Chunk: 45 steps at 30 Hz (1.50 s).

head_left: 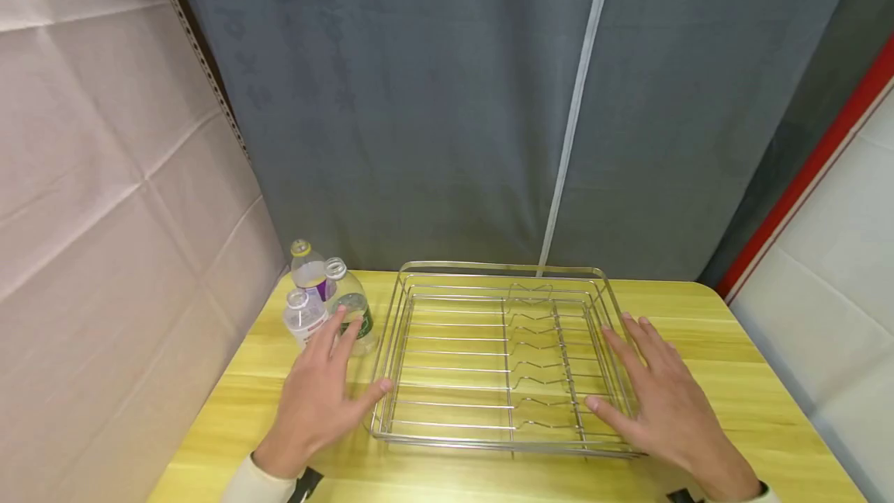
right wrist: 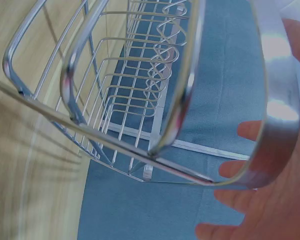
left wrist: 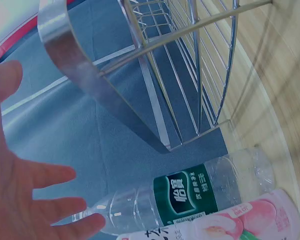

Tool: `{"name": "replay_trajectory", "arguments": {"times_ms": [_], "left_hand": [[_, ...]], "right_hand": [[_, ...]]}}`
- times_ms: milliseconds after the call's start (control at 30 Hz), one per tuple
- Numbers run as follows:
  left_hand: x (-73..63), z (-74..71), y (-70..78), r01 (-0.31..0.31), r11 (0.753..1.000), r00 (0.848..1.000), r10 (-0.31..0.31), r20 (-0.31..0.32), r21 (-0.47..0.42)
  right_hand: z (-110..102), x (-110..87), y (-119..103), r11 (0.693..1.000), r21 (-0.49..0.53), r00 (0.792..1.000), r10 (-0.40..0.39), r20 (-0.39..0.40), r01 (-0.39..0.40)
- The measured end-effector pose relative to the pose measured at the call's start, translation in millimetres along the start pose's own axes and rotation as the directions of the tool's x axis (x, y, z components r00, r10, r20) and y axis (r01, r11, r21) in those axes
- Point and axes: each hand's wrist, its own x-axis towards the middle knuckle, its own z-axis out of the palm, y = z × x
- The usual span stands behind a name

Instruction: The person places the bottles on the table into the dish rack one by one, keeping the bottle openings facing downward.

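Note:
A metal wire dish rack with a row of zigzag dividers stands on the wooden table, between my two hands. My left hand is at its left side with fingers spread and holds nothing; in the left wrist view a gap shows between the fingers and the flat metal rim. At the right side, my right hand spreads its fingers beside the rim. Whether it touches the metal, I cannot tell. Beyond the left fingertips stands a clear bottle with a green label.
Beside it are a bottle with peach pictures and one with a purple label and yellow neck ring. A grey curtain hangs behind the table. Pale cloth walls flank both sides.

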Motion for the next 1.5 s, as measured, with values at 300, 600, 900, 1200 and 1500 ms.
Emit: {"name": "replay_trajectory", "arguments": {"times_ms": [300,600,900,1200,1500], "left_hand": [[-3.7,0.2,-10.3,0.035,0.997,0.987,-0.046,-0.155,-0.069],[-8.7,4.2,-20.6,0.055,0.983,0.931,-0.115,-0.348,-0.178],[-11.8,6.1,-34.6,0.137,0.957,0.882,-0.236,-0.408,-0.256],[-11.2,11.3,-51.1,0.226,0.898,0.852,-0.37,-0.371,-0.377],[-9.9,18.7,-72.6,0.351,0.751,0.829,-0.527,-0.187,-0.559]], "right_hand": [[-7.2,0.4,-2.9,0.972,0.207,0.993,0.097,0.071,-0.109],[-7.0,-2.2,0.3,0.929,0.325,0.984,0.159,0.084,-0.178],[-5.2,-5.4,7.8,0.904,0.346,0.967,0.218,0.131,-0.251],[-2.9,-11.3,16.0,0.848,0.422,0.947,0.275,0.168,-0.321],[-1.9,-17.3,23.5,0.727,0.524,0.895,0.324,0.307,-0.444]]}}
